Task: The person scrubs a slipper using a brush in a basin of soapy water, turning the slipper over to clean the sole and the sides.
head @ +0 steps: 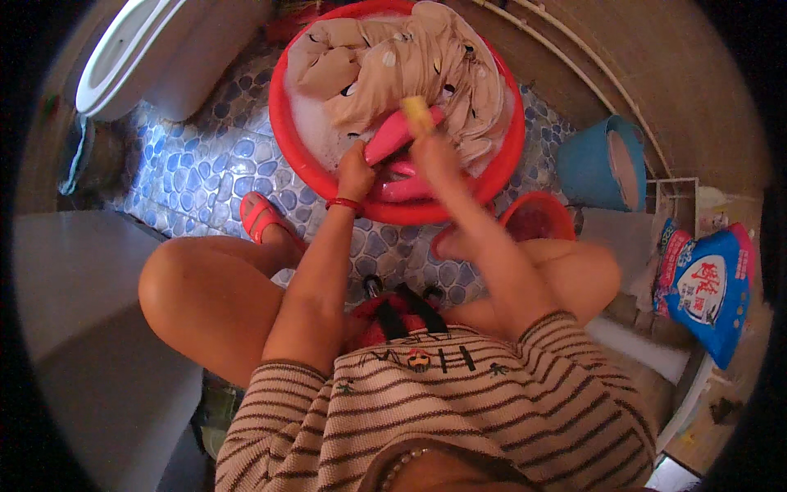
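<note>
A red plastic basin (288,144) stands on the floor before me, holding beige printed fabric (393,67) and foamy water (310,132). My left hand (356,169) grips the near end of a pink shoe or slipper (393,135), above the basin's near side. In my right hand (433,154) is a yellow block (417,115), perhaps a soap bar or brush, which lies over the pink piece; motion blurs it. More pink footwear or similar pink pieces (412,187) lie below my hands in the basin, partly hidden by my right forearm.
A small red bucket (544,212) stands right of the large basin, with a blue bucket (584,163) beyond it. A blue detergent bag (707,289) is at the right. A white basin or tub (132,49) is upper left. Pipes (584,55) run along the wall. The floor is pebble-patterned (227,166).
</note>
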`<state>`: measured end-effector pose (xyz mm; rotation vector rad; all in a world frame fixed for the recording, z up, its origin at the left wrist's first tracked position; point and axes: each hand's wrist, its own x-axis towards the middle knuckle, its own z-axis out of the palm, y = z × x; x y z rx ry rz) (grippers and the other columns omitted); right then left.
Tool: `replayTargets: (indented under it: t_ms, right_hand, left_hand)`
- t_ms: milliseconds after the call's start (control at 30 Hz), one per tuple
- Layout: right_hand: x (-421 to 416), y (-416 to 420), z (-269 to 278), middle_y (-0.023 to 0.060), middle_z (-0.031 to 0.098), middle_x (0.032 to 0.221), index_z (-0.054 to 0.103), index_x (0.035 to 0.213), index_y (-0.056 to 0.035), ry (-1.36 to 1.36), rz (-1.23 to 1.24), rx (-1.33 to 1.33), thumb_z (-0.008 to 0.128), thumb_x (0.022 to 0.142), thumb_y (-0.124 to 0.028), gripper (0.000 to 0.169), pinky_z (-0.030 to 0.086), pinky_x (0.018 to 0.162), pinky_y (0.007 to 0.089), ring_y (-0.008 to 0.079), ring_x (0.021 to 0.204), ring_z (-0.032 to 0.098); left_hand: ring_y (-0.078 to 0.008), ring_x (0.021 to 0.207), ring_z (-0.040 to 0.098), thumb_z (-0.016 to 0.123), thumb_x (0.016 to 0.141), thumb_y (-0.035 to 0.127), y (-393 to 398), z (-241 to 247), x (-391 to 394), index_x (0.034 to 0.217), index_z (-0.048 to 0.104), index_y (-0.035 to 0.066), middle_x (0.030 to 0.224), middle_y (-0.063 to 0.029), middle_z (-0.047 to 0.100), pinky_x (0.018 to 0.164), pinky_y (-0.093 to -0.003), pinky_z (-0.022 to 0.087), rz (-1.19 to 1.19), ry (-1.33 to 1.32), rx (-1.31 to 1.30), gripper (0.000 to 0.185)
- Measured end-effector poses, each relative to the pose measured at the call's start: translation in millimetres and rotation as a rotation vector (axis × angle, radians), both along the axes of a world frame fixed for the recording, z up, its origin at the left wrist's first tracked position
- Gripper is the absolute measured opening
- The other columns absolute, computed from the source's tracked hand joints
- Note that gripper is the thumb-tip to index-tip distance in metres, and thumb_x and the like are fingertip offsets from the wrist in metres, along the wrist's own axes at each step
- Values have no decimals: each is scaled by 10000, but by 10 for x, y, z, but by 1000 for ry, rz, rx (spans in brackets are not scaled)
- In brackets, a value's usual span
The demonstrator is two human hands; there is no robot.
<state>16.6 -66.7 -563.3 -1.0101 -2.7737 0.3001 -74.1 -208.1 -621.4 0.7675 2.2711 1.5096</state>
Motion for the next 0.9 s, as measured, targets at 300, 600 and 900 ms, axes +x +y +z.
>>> replayTargets:
  t_ms: [300,600,900]
  right_hand:
    - [106,568,-85,205,627,687,660,837,-36,116,-112,-76,536,848,-252,250,474,563,519,379,639,623]
    - [262,-615,305,157,553,839,441,1359,-298,2,411,-95,563,850,-194,533,498,629,485,379,715,593]
    - [229,-476,276,135,524,848,425,1369,-301,6,425,-57,563,869,-233,523,501,631,476,363,706,592]
  left_hand:
    - [-357,872,633,810,649,203,-15,123,60,980,589,28,939,-204,654,739,-416,492,95,-19,-34,435]
    - [-313,851,639,729,742,159,-44,-11,34,1114,590,41,944,-156,664,741,-389,495,230,-29,116,415]
    - [-320,834,639,741,717,139,-11,-105,-2,1010,608,5,881,-178,658,726,-391,489,211,-12,200,349]
